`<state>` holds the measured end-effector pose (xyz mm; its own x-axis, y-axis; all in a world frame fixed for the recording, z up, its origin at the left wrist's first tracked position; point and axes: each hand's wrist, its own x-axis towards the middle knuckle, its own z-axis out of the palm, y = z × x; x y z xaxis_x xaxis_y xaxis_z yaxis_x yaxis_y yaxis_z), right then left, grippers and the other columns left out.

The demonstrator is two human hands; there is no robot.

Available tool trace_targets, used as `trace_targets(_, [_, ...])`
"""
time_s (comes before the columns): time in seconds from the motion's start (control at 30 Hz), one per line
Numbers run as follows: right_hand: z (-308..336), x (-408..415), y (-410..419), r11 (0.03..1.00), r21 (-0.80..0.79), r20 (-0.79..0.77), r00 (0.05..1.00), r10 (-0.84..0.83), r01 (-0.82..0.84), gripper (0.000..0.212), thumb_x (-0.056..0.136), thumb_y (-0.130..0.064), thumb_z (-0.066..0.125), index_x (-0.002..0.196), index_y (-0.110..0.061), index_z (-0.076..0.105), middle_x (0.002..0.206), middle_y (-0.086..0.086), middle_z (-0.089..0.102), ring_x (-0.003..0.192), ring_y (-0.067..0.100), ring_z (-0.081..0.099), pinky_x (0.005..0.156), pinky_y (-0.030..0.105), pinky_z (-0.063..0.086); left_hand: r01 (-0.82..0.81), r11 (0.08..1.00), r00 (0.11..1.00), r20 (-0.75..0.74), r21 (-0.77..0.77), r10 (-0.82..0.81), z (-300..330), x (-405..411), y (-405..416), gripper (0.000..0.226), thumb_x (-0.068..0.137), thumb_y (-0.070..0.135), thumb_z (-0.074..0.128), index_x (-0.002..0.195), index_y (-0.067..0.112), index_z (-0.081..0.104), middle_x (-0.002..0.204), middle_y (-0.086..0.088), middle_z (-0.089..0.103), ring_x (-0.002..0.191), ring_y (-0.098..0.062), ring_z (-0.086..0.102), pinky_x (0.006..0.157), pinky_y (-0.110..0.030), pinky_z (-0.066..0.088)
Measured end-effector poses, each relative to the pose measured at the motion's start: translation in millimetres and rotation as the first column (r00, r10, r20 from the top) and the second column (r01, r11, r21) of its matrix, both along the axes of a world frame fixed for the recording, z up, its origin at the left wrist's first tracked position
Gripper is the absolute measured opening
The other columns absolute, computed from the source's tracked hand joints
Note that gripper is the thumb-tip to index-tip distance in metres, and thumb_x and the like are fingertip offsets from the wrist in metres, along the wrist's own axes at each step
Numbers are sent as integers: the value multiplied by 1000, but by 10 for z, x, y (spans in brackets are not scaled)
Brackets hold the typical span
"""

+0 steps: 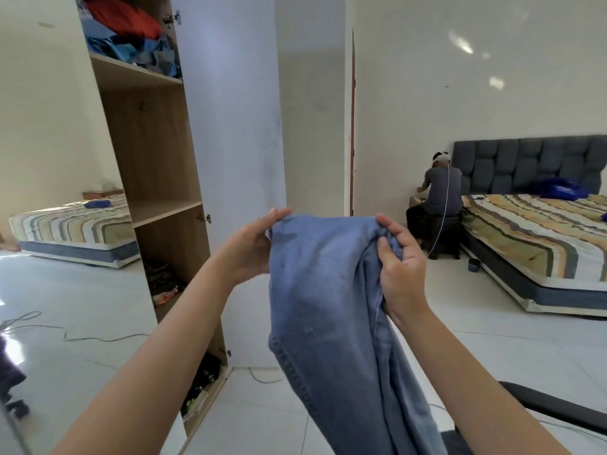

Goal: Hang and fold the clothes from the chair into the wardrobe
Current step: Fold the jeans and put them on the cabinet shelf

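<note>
A pair of light blue jeans hangs in front of me, held up at chest height. My left hand grips the top left edge of the jeans. My right hand is closed on a bunched fold at their top right. The legs drop out of view at the bottom. The wooden wardrobe stands open to the left, its white door swung toward me. Its top shelf holds a heap of red and blue clothes; the middle shelves look bare. A black chair arm shows at lower right.
A bed with a striped cover and dark padded headboard stands at right; a person sits on a stool beside it, back turned. A mirror at left reflects a striped bed. Cables lie on the white tiled floor.
</note>
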<state>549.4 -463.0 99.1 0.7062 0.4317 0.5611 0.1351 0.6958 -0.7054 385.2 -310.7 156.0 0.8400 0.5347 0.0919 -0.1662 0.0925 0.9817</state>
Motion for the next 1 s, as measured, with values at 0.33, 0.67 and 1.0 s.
trace_targets(0.33, [-136, 158, 268, 979, -83, 70, 981, -179, 184, 28, 95, -2, 51, 112, -22, 61, 110, -11, 64, 110, 12, 62, 88, 18, 50, 315, 949, 949, 30, -4, -315, -513, -95, 140, 92, 62, 63, 74, 141, 33, 38, 146, -3, 43, 133, -32, 41, 105, -54, 38])
trace_targets(0.67, [-120, 344, 225, 967, -242, -68, 995, 67, -81, 51, 81, -7, 71, 126, -27, 55, 117, -4, 58, 103, 12, 62, 74, 20, 54, 18, 993, 924, 381, -113, 26, -506, -56, 227, 71, 61, -4, 74, 126, 22, 61, 129, -6, 60, 113, -29, 60, 86, -31, 56])
trace_targets(1.0, [-463, 121, 430, 956, -292, 150, 988, 33, 13, 57, 85, 9, 62, 122, -34, 58, 103, 23, 63, 95, 43, 60, 88, 45, 56, -176, 984, 924, 343, -12, 170, -487, -186, 316, 77, 73, -22, 49, 130, 29, 55, 135, 1, 51, 118, -24, 54, 88, -28, 53])
